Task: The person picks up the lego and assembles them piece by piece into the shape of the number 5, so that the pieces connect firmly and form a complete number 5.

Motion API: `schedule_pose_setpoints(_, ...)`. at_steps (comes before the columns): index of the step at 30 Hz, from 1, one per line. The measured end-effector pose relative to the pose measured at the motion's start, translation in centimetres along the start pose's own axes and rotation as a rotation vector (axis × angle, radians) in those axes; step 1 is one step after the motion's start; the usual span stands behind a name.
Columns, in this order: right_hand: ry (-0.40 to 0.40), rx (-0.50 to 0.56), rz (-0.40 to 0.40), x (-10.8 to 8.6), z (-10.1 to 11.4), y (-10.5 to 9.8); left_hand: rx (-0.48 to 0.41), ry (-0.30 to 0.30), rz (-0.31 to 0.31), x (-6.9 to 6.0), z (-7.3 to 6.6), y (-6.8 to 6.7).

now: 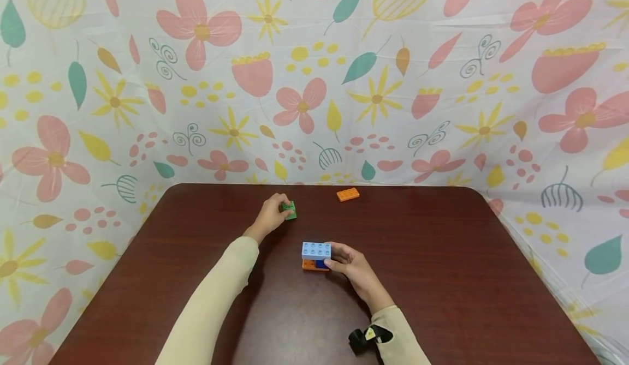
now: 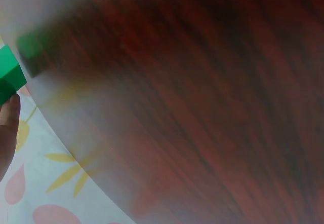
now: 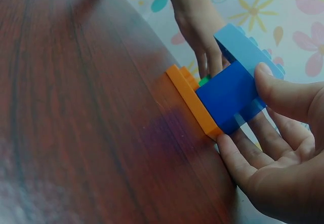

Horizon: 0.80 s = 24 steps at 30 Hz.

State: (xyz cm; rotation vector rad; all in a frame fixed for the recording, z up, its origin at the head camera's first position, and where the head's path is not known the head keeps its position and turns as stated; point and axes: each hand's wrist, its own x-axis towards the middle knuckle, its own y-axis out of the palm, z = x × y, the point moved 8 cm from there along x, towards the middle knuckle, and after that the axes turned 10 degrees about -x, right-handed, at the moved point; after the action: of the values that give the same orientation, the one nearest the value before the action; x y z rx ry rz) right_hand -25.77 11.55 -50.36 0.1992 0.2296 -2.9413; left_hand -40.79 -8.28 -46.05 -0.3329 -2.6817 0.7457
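Observation:
Toward the table's far side my left hand [image 1: 271,215] pinches a green toy brick [image 1: 292,211] between thumb and fingers. In the left wrist view, the same green brick [image 2: 9,74] shows at the left edge with a fingertip against it. Nearer to me, my right hand [image 1: 356,269] holds a small stack of bricks by its right side. A light blue brick [image 1: 316,250] tops that stack, a dark blue brick [image 3: 230,97] sits in the middle, and a flat orange brick [image 3: 190,102] forms the bottom. The light blue brick overhangs the dark blue one.
A second flat orange brick [image 1: 348,194] lies close to the far edge of the dark wooden table [image 1: 467,277]. Behind the table hangs a white cloth [image 1: 314,81] with a flower print. A black strap device [image 1: 363,339] is on the right wrist.

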Motion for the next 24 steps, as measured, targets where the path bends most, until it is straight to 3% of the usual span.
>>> schedule_pose_setpoints(19, 0.005, 0.000, -0.002, 0.1, 0.0, 0.0, -0.125, 0.063, -0.023, -2.3, -1.4, -1.0)
schedule_pose_setpoints(24, 0.017, -0.001, -0.002, 0.1, 0.0, 0.0, -0.133, 0.062, -0.004, -3.0, -2.0, -0.9)
